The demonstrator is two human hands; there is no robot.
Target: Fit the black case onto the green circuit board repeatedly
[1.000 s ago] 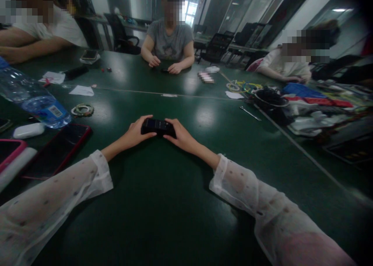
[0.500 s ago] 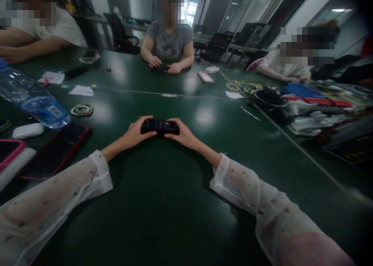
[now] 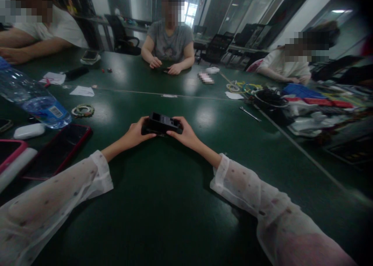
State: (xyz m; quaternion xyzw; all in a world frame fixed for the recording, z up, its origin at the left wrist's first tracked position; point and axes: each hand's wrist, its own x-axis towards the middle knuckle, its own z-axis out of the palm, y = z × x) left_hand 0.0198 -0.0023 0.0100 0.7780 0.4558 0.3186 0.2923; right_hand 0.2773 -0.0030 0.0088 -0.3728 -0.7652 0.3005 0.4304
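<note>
A small black box-like device [image 3: 163, 123] is held between my two hands over the green table [image 3: 157, 188]. My left hand [image 3: 136, 132] grips its left end, thumb along the near side. Around the right end are the fingers of my right hand [image 3: 184, 132], with that thumb also on the near side. The device is tilted, showing a face with dark openings. Its underside is hidden, so whether it touches the table cannot be made out.
To the left lie a water bottle [image 3: 40, 98], a red-edged phone [image 3: 60, 151], a white case [image 3: 29, 131] and bracelets [image 3: 83, 111]. A wrench [image 3: 250, 113] and piled cables [image 3: 269, 97] are at the right. Three people sit around the table.
The black device has tilted between my hands, its top face now angled differently and raised at the left. Both hands keep hold and have barely shifted.
</note>
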